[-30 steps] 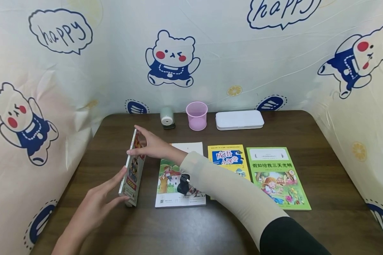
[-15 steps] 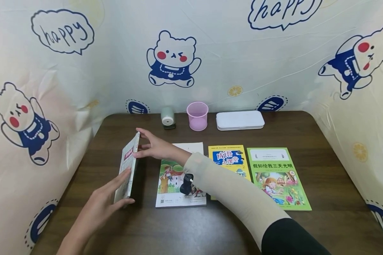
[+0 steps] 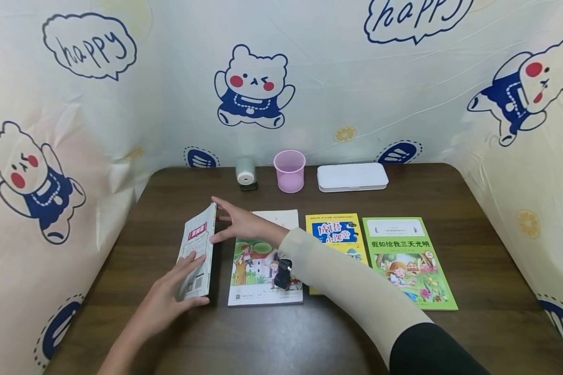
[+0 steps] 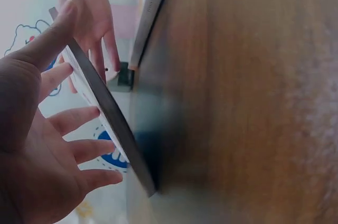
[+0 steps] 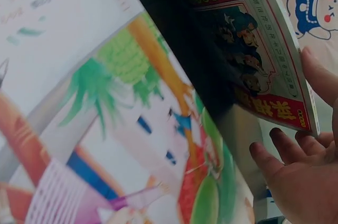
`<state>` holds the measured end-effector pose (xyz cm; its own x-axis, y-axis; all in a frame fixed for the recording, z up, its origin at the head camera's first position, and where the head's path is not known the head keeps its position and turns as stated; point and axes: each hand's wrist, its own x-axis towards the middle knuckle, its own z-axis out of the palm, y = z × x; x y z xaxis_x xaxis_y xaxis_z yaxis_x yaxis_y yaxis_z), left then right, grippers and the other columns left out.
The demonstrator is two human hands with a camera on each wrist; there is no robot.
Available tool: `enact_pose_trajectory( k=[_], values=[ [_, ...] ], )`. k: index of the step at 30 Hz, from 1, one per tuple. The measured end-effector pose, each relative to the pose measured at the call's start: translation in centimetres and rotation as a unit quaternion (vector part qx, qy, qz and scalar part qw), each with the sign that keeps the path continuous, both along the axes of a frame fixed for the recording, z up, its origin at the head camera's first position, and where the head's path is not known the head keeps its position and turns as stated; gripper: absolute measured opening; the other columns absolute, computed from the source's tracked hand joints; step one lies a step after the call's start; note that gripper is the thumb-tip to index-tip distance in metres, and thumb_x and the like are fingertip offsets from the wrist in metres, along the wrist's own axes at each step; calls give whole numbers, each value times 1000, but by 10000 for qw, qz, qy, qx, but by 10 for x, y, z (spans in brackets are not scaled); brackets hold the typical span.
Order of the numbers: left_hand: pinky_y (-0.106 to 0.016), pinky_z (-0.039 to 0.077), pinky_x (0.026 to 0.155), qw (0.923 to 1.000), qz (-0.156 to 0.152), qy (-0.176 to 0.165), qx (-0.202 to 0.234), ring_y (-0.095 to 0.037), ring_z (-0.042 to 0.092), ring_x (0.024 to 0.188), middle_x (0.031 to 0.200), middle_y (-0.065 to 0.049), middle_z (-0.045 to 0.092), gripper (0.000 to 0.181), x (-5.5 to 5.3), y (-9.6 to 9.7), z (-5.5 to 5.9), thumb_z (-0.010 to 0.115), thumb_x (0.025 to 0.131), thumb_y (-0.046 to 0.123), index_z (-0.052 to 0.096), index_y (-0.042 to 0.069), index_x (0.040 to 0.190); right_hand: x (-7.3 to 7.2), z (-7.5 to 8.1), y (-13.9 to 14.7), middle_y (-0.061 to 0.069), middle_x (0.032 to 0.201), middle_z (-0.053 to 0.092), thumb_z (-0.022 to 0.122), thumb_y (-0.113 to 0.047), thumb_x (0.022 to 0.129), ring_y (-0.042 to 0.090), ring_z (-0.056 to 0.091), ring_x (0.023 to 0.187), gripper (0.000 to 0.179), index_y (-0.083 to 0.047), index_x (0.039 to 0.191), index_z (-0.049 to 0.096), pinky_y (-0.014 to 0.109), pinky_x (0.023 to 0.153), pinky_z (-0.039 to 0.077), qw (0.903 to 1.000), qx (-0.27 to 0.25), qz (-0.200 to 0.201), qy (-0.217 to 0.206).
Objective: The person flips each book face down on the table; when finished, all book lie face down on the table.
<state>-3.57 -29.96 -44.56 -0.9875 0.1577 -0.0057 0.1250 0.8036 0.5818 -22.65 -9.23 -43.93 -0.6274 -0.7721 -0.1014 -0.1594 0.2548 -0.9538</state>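
A thin book (image 3: 198,245) stands tilted on the left of the table, its pale back cover facing up and left. My left hand (image 3: 169,291) holds its near end, with the thumb at the near edge and the fingers spread on the back cover. At the far end my right hand (image 3: 246,224) grips the book by its edge, thumb toward me. The left wrist view shows the book's edge (image 4: 108,108) leaning past my left fingers (image 4: 79,121). In the right wrist view the red illustrated front cover (image 5: 256,49) is partly in shadow.
Right of the held book lie a white illustrated book (image 3: 262,299), a yellow book (image 3: 333,224) and a green book (image 3: 396,252). My right forearm crosses over the first two. At the back stand a pale green cylindrical item (image 3: 246,172), a pink cup (image 3: 290,174) and a flat white case (image 3: 352,177).
The book has turned from showing its illustrated front to showing its pale back, leaning over to the left. Both hands have shifted a little right with it.
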Motion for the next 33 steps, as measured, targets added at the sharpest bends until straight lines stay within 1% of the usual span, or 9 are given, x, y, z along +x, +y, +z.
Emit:
enact_pose_trajectory(
  k=[5, 9, 14, 17, 19, 21, 25, 30, 33],
  values=[
    [-78, 27, 109, 9996, 47, -261, -15, -52, 24, 151, 167, -12, 33, 89, -4, -1, -7, 90, 77, 43, 47, 38, 155, -3, -9, 2, 0, 172, 22, 86, -31, 87, 21, 35, 153, 112, -29, 167, 9, 36, 117, 40, 9996, 259, 14, 116],
    [-79, 27, 109, 9993, 34, -331, -180, -52, 24, 151, 167, -12, 33, 89, -6, -1, -12, 89, 77, 48, 48, 36, 154, -3, -14, 2, 1, 171, 24, 85, -35, 86, 20, 31, 154, 112, -29, 167, 9, 39, 121, 35, 9974, 529, -42, 493],
    [-79, 26, 109, 9985, 21, -356, -411, -52, 23, 151, 167, -11, 33, 89, -8, -1, -18, 90, 76, 47, 49, 36, 154, -3, -16, 1, 4, 172, 20, 84, -40, 87, 22, 25, 156, 110, -24, 168, 12, 44, 123, 31, 9879, 1017, -73, 1166],
    [-80, 26, 108, 9981, 12, -329, -527, -54, 24, 151, 167, -12, 33, 88, -10, -1, -19, 89, 76, 48, 50, 34, 154, -3, -16, 0, 6, 172, 19, 85, -43, 86, 25, 19, 158, 110, -22, 167, 14, 50, 126, 23, 9812, 1318, -87, 1404],
    [-81, 25, 107, 9977, 12, -301, -608, -55, 25, 150, 166, -14, 34, 88, -10, 0, -19, 89, 76, 50, 51, 32, 153, -3, -17, 0, 8, 172, 20, 85, -45, 85, 26, 16, 159, 110, -22, 167, 16, 53, 127, 17, 9774, 1488, -97, 1499],
    [-82, 24, 107, 9974, -12, -249, -672, -56, 26, 149, 165, -15, 36, 87, -10, 2, -19, 88, 77, 51, 52, 30, 153, -3, -18, 0, 6, 171, 23, 85, -45, 84, 24, 14, 159, 110, -21, 167, 16, 53, 128, 12, 9740, 1619, -99, 1579],
    [-82, 24, 107, 9958, -27, -261, -874, -56, 27, 149, 164, -16, 37, 87, -11, 4, -19, 87, 77, 53, 53, 27, 153, -4, -20, -1, 6, 170, 27, 85, -44, 84, 23, 14, 159, 110, -19, 167, 18, 51, 128, 11, 9700, 1799, -91, 1634],
    [-83, 21, 107, 9928, 45, -457, -1106, -56, 24, 149, 165, -15, 36, 90, -13, 8, -21, 84, 76, 60, 52, 27, 153, -4, -23, -1, 9, 169, 29, 86, -43, 83, 24, 17, 159, 109, -15, 166, 21, 48, 129, 11, 9657, 1970, -81, 1687],
    [-84, 18, 108, 9920, 66, -514, -1155, -58, 22, 149, 165, -16, 36, 91, -14, 9, -22, 84, 76, 60, 52, 26, 153, -4, -25, -1, 10, 169, 30, 86, -42, 83, 24, 19, 158, 109, -14, 166, 21, 46, 129, 11, 9630, 2053, -112, 1745]
  ],
)
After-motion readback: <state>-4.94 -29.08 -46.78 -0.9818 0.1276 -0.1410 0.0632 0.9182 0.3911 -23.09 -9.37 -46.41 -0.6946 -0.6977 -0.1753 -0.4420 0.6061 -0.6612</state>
